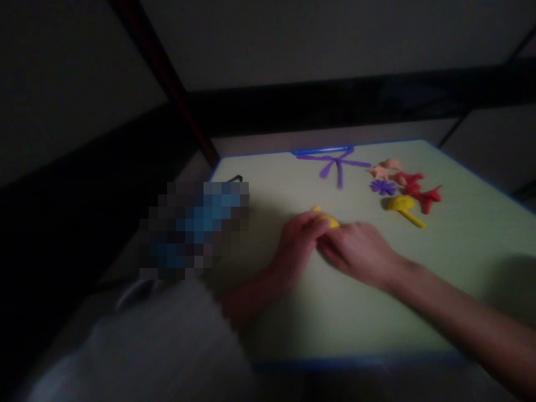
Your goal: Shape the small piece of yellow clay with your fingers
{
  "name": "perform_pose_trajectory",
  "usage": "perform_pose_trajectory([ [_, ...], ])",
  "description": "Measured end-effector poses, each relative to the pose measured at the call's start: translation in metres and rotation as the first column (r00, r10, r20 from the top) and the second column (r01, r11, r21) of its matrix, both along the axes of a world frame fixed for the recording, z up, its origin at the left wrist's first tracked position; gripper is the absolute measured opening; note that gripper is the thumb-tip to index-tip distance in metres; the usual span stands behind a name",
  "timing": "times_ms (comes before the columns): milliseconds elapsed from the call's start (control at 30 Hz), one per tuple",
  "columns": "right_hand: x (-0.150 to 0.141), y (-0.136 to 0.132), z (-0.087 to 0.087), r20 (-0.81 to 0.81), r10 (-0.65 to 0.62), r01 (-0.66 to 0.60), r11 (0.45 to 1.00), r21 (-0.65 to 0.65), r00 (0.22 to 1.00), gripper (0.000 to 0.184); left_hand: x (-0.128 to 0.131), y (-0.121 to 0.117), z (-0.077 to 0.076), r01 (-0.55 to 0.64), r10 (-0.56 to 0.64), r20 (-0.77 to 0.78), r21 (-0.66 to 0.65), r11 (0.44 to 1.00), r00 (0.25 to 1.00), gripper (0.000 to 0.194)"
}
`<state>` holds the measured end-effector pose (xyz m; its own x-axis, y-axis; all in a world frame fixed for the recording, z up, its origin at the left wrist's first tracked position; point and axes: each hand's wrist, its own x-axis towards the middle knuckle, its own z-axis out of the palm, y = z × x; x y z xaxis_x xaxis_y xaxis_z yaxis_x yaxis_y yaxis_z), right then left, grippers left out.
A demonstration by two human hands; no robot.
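Note:
A small piece of yellow modelling clay (pixel 329 222) is pinched between my two hands over the pale table (pixel 318 318). My left hand (pixel 295 240) is closed round its left side, with the thumb across it. From the right, my right hand (pixel 362 251) presses against it with curled fingers. A bit of yellow pokes out above my left fingers; the rest of the piece is hidden. To the right lies a yellow mushroom-like clay shape (pixel 401 204), beside a purple flower-like one (pixel 382 187).
Red figures (pixel 425 195) and pinkish lumps (pixel 380 172) lie at the right. A purple branching shape (pixel 336 162) lies near the far edge, beside a blue strip (pixel 322 151). At the left, a pixelated patch (pixel 209 218) hides what is there. The picture is dim and blurred.

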<state>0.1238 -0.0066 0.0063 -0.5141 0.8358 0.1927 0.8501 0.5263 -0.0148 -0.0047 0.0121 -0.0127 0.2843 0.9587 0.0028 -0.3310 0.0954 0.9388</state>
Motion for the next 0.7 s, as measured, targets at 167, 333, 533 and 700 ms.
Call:
perform_pose_trajectory([
  [167, -0.0018, -0.0015, 0.0016, 0.054, 0.008, -0.009, 1.0, 0.023, 0.999, 0.023, 0.001, -0.0013, -0.0003, -0.041, 0.043, -0.051, 0.035, 0.999, 0.998, 0.021],
  [333, -0.0009, -0.0029, 0.0045, 0.054, 0.026, -0.028, 0.999, 0.026, 0.998, 0.022, -0.0002, -0.001, -0.0009, -0.049, 0.055, -0.087, 0.071, 0.996, 0.995, 0.027],
  [533, 0.0009, -0.0009, 0.0008, -0.004, 0.027, -0.027, 0.999, 0.038, 1.0, 0.02, -0.0007, 0.0014, -0.0019, -0.01, 0.013, -0.056, 0.051, 0.999, 0.998, 0.029],
  [700, 0.0019, -0.0008, -0.0003, -0.047, 0.018, -0.018, 1.0, 0.007, 0.999, 0.022, 0.0007, 0.0003, -0.0003, 0.009, -0.008, 0.043, -0.033, 0.999, 0.999, 0.02],
])
